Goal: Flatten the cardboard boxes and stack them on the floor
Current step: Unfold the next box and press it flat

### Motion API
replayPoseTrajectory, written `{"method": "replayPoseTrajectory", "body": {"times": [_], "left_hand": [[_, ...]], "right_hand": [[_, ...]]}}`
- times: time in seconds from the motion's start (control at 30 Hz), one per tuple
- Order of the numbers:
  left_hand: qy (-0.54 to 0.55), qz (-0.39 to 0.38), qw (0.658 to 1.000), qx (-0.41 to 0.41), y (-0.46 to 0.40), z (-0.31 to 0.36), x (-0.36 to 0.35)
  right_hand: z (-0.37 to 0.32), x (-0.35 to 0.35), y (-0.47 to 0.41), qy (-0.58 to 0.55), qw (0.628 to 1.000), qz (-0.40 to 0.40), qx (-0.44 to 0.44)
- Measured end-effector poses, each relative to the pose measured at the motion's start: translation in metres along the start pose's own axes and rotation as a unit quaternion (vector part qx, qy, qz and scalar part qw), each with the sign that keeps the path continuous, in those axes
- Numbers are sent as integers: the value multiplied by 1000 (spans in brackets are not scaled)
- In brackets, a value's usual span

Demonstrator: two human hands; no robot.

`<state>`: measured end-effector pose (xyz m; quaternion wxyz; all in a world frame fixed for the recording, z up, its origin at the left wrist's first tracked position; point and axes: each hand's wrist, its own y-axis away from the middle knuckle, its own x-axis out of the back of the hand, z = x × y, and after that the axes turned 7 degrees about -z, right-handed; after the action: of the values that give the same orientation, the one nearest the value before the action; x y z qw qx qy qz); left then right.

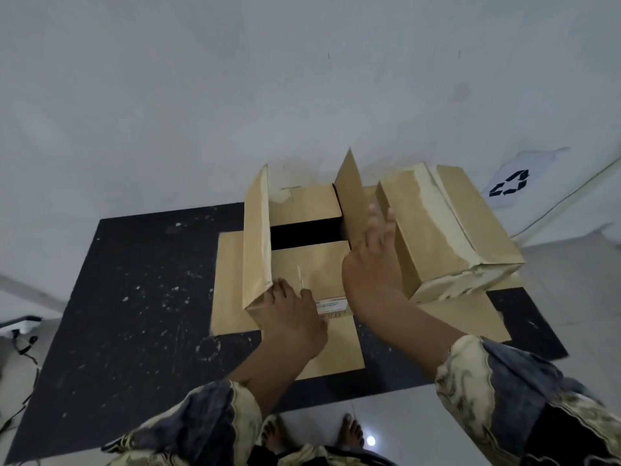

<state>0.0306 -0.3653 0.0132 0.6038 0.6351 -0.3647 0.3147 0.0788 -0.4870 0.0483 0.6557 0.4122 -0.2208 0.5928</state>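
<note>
Two boxes on black mat (134, 297), one opened.
Open box (302, 260) at centre, flaps up; left hand (292, 317) flat on its near flap, right hand (373, 260) spread open against right flap. Shut box (447, 227) at 2 o'clock, on flattened cardboard (470, 317).

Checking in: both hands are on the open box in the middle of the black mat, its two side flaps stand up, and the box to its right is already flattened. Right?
Not quite. The head view shows the box on the right still closed and full height, not flattened. The rest holds: the left hand and right hand are on the open box on the black mat, with both side flaps standing up.
</note>
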Motion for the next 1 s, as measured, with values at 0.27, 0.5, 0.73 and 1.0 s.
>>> {"method": "replayPoseTrajectory", "body": {"times": [0.27,0.5,0.73,1.0], "left_hand": [[92,59,992,64,-12,-9,1],[129,97,978,132,-55,-60,-8],[311,55,947,53,-90,-101,-45],[466,245,849,43,-104,-139,-44]], "right_hand": [[-21,-59,-46,-285,947,-148,-18],[-34,-77,-55,-362,918,-160,-13],[-38,-65,-77,-336,936,-97,-47],[-4,15,-105,-376,921,-93,38]]}}
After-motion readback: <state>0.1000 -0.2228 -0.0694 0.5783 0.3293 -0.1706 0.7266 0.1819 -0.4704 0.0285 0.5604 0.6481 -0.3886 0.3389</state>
